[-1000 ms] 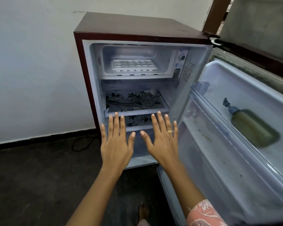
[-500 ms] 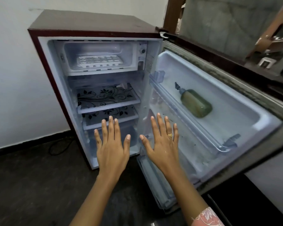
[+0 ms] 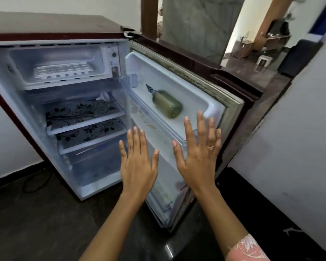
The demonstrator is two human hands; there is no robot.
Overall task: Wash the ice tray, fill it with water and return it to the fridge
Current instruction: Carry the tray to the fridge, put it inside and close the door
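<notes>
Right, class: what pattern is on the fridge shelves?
Black floral scrollwork on the shelves, clearest in the head view.

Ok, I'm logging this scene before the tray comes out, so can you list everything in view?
fridge: one, maroon, on the floor, door open
ice tray: one, white, in the top freezer compartment
shelves: two, floral-printed, below the freezer compartment
bottle: one, green, in the door
cable: one, black, floor left of the fridge
stool: one, white, far room
left hand: one, open, empty, before the fridge
right hand: one, open, empty, wearing a ring, before the door
</notes>
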